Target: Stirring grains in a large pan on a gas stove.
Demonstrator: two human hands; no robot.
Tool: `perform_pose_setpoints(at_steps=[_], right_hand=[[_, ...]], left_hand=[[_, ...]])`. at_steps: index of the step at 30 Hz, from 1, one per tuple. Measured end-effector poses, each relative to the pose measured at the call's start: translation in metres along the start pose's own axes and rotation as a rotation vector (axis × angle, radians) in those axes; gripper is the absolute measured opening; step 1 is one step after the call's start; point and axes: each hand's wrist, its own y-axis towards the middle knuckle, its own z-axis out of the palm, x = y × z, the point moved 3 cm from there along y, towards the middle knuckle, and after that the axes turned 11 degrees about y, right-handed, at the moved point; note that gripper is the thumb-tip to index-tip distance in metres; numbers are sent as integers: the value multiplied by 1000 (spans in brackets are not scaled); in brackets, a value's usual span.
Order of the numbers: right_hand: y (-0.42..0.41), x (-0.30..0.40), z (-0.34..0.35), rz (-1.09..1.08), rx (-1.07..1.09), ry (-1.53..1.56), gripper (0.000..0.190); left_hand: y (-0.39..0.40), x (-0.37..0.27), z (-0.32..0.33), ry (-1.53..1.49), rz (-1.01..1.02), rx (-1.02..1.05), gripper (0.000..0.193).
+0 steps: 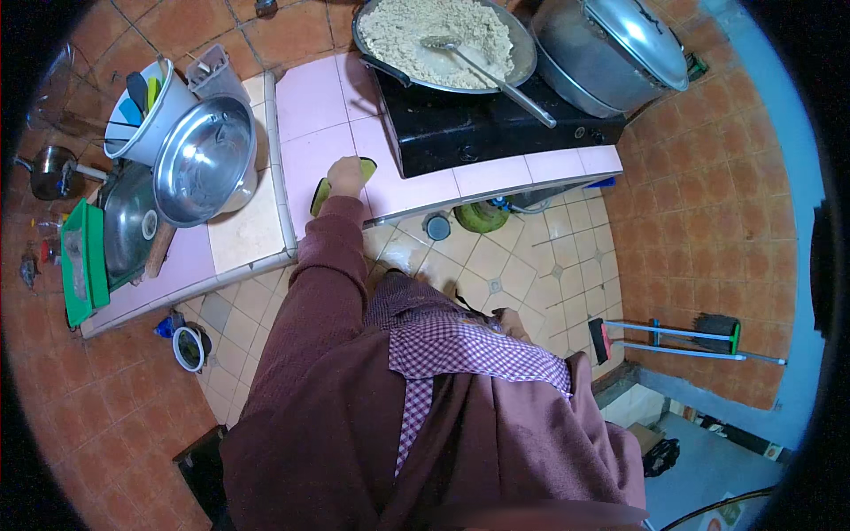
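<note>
My left hand (346, 178) is on the pink-tiled counter, gripping a yellow-green pad with dark edging (367, 168) that sticks out on both sides of the fist. To its right, a black gas stove (491, 126) bears a wide pan (446, 85) of pale, crumbly food. A slotted metal ladle (511, 93) lies in that pan, its handle over the rim. Close to the checked apron (478, 348) at my waist is my right hand (512, 325), low over the floor; its fingers are partly hidden, and whether it holds anything is unclear.
A large lidded metal pot (597, 60) stands on the stove's right side. Left of the counter ridge are a metal basin (204, 159), a white bucket of utensils (149, 136) and a green plastic basket (83, 265). Under the counter sits a green gas cylinder (481, 216).
</note>
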Motion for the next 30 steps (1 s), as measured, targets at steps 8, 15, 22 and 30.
perform_pose_setpoints(at_steps=[8,15,22,30], right_hand=[[1,0,-1,30,-36,108,28],[-1,0,-3,31,-47,59,28],[-3,-1,-3,77,-61,138,26],[1,-6,0,48,-68,120,27]], left_hand=[[-4,-3,-8,37,-20,61,18],[-6,-4,-14,26,-19,80,20],[-9,-6,-16,26,-12,62,20],[-5,-4,-12,20,0,36,19]])
